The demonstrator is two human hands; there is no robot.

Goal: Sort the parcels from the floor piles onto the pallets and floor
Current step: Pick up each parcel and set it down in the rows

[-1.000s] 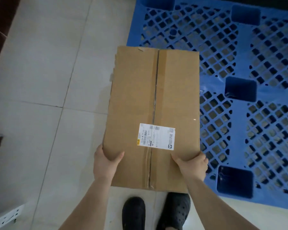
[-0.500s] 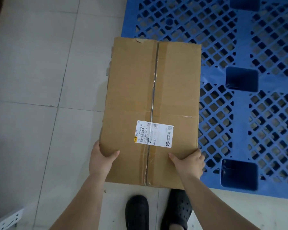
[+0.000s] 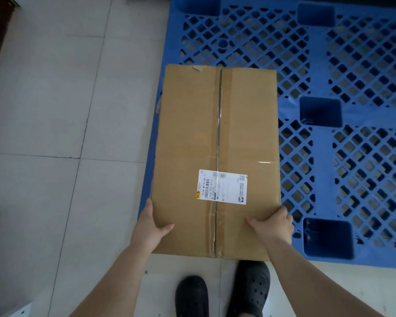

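**Box held at the pallet's left edge**

A cardboard box (image 3: 216, 143) fills the frame's centre, over the left edge of the blue pallet (image 3: 325, 76). The left hand (image 3: 150, 225) and right hand (image 3: 273, 226) grip its near corners, thumbs on top. Black shoes (image 3: 222, 294) stand on the floor below.

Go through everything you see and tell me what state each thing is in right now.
cardboard box: taped shut, label up, held over the pallet's corner
left hand: grips the box's near left corner
right hand: grips the box's near right corner
blue pallet: flat on the floor, grid bare
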